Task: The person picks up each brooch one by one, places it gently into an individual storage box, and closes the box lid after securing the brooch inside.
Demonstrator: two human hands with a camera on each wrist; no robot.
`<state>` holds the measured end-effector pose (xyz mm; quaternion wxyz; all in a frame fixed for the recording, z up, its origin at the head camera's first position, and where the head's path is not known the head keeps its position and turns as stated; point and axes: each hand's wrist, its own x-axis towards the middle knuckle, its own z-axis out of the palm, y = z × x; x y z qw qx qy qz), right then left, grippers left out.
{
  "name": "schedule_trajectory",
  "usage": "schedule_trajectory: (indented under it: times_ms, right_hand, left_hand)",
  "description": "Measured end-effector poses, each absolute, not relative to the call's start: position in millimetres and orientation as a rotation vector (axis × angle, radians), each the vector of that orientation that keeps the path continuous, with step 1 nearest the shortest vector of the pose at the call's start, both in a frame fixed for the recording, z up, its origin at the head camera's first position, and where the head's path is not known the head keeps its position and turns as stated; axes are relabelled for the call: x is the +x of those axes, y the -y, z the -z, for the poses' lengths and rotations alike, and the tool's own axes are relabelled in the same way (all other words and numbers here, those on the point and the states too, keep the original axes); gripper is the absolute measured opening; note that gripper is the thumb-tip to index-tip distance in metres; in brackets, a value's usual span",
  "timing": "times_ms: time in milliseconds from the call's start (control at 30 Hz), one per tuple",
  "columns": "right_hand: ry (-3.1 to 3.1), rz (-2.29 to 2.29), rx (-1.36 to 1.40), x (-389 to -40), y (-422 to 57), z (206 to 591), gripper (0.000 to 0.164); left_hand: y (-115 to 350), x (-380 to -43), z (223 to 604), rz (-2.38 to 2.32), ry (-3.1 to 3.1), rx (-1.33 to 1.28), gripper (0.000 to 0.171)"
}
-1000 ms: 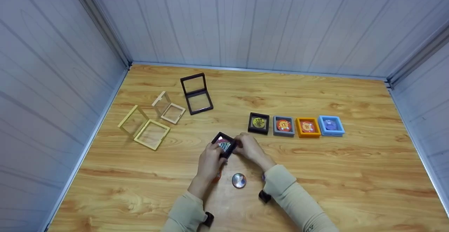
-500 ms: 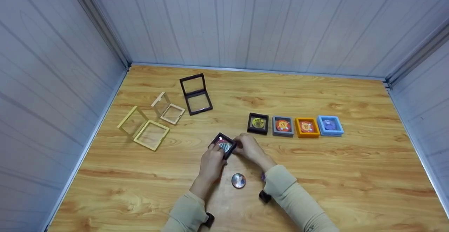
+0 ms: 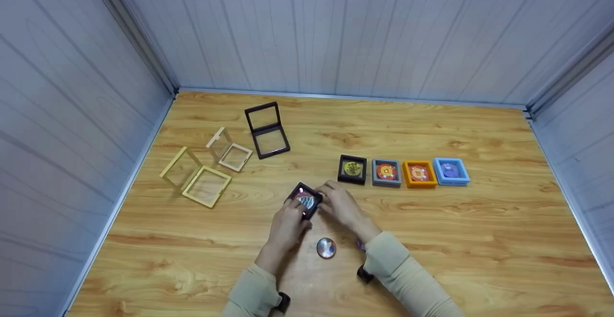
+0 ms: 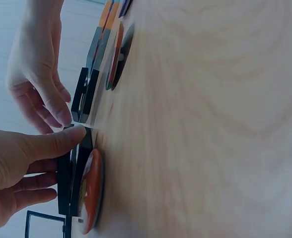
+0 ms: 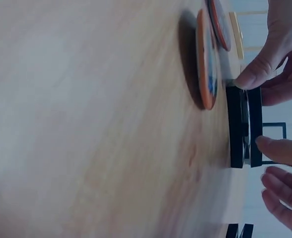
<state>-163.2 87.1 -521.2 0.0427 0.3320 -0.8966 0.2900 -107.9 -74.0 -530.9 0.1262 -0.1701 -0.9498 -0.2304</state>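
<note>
My left hand [image 3: 286, 226] grips a small black display frame [image 3: 312, 196], its fingers lying over the clear window. Behind that window shows a round badge [image 3: 305, 200] with a red and pale green picture. At the frame's right corner are the curled fingers of my right hand [image 3: 343, 205], pinching the edge. In the right wrist view a narrow gap runs between the frame's two halves. On the table between my forearms lies a shiny round badge [image 3: 326, 248]. An orange-rimmed badge [image 4: 92, 191] sits below the frame in the left wrist view.
To the left stand a yellow frame [image 3: 189, 193], a beige frame [image 3: 230, 166] and a larger black frame [image 3: 259, 145], all unfolded. A row at right holds black [image 3: 341, 177], grey [image 3: 386, 183], orange [image 3: 421, 185] and light blue [image 3: 453, 182] frames with badges. A purple badge [image 3: 360, 245] shows by my right sleeve.
My left hand has shifted slightly, and the orange badge beside it is now hidden in the head view. My right forearm has dropped a little; both hands stay at the black frame.
</note>
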Motion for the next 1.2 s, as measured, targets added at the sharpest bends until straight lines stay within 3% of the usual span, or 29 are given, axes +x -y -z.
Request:
schedule_trajectory:
  times_ms: [400,733,1200]
  right_hand:
    - [2.661,-0.707,1.271,-162,-86,521,0.013]
    - [2.714,-0.782,1.190,-159,-98,522,0.007]
    - [2.867,-0.879,0.997,-148,-128,522,0.010]
  left_hand:
    - [83,-106,519,0.707,2.733,-0.584,0.021]
    - [107,-123,505,0.647,2.715,-0.593,0.015]
    - [146,-172,478,0.419,2.802,-0.522,0.017]
